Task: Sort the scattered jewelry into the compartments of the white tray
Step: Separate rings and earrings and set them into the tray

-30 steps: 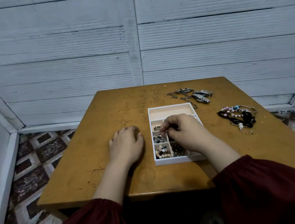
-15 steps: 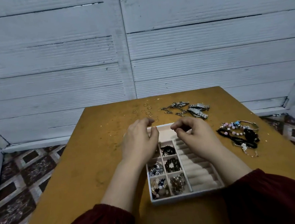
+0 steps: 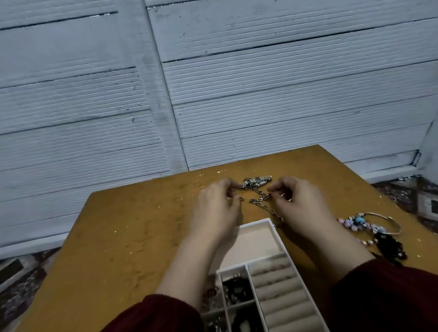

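Observation:
The white tray point(image 3: 257, 223) lies near me. Its far compartment is bare, a ribbed ring section point(image 3: 283, 291) runs down its right side, and small left cells hold dark beaded pieces point(image 3: 237, 290). Beyond it, a tangle of silver chains point(image 3: 257, 183) rests on the wooden table point(image 3: 119, 239). My left hand point(image 3: 216, 213) curls at the tangle's left end, fingertips pinched on a link. My right hand point(image 3: 301, 206) pinches the chain point(image 3: 261, 201) that trails toward the tray. Thin gold rings point(image 3: 197, 184) lie left of the hands.
A heap of pastel beaded bracelets point(image 3: 361, 222) and a black lacy piece point(image 3: 390, 248) sits on the table right of the tray. A white panelled wall point(image 3: 258, 84) stands close behind the table's far edge. Patterned floor shows on both sides.
Both hands have moved from over the tray out to the far silver chains and closed on them. The view has tilted, so the tray sits lower in frame.

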{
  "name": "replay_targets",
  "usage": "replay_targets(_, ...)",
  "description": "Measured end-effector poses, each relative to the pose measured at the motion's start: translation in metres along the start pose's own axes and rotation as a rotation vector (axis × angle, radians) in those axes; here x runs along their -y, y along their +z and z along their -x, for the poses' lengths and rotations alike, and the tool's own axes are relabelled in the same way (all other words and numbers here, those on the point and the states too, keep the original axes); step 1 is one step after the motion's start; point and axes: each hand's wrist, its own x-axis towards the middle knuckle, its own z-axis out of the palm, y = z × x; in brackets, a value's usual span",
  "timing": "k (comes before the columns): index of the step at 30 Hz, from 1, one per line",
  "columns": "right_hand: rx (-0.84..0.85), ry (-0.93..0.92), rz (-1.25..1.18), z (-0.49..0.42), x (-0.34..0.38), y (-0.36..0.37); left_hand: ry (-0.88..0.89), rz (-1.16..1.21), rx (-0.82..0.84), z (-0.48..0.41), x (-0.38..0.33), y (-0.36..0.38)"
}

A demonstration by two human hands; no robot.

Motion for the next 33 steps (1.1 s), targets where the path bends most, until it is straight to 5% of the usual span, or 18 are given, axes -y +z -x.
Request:
replay_targets(11, 0.201, -0.155, 0.150, -0.065, 0.019, 0.044, -0.180, 0.061, -0.030, -0.048, 0.056, -0.005)
replay_targets(15, 0.292, -0.245, 0.362, -0.081, 0.028, 0.059, -0.222, 0.045, 0.093, -0.049, 0.074, -0.007)
replay_targets(24, 0.403, -0.298, 0.624, -0.101, 0.038, 0.080, -0.086, -0.129, 0.328, -0.053, 0.082, -0.010)
replay_targets(33, 0.353, -0.356, 0.652, -0.105, 0.041, 0.088, -0.031, -0.138, 0.343, -0.054, 0.083, -0.009)
